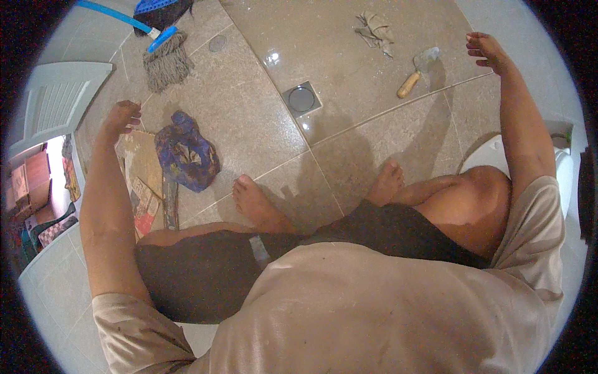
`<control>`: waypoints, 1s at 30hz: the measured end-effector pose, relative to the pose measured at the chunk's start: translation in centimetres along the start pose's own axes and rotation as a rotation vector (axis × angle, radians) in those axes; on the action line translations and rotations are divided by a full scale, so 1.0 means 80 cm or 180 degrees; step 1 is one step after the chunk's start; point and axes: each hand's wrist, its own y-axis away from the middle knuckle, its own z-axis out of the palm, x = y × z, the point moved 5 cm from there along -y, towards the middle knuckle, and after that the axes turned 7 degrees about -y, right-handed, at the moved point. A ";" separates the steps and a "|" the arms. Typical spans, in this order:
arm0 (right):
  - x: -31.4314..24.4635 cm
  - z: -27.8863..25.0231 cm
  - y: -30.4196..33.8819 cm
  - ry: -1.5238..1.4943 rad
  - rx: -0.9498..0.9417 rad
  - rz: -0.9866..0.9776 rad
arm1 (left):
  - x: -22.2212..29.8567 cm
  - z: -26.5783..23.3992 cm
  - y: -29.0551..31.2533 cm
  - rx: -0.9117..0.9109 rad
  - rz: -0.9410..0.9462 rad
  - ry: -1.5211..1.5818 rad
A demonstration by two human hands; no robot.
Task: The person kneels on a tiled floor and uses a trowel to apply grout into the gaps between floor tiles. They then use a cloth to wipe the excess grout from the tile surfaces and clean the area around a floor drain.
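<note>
My left hand (124, 117) is raised at the left with nothing in it, its fingers loosely bent and apart. Below and beside it lie a crumpled blue and purple plastic bag (200, 163) and a worn piece of cardboard (138, 149). At the upper right, my right hand (488, 52) is also empty, fingers spread toward the middle. The nearest tool to it is a trowel (408, 85) with a wooden handle and a flat metal blade, lying on the tiles. A crumpled greyish rag (375, 32) rests beyond the trowel.
A square floor drain (301, 98) sits in the wet, shiny tiles ahead of my bare feet. A mop (168, 65) with a blue handle lies at the upper left, close to a blue object (159, 7). White louvered door (65, 93) stands left; a white toilet (489, 154) is right.
</note>
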 end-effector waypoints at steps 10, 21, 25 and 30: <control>0.010 -0.008 -0.013 -0.0106 0.0022 -0.0129 | 0.006 0.001 0.002 0.0046 -0.0090 -0.0030; 0.023 -0.030 -0.024 -0.0194 -0.0175 -0.0231 | 0.015 0.014 0.003 -0.0039 0.0021 0.0065; 0.016 -0.007 -0.027 -0.0152 -0.0157 -0.0171 | 0.001 -0.001 0.005 -0.0030 -0.0059 -0.0045; 0.012 -0.011 -0.025 -0.0064 -0.0150 -0.0164 | 0.001 0.004 0.003 0.0005 -0.0016 -0.0024</control>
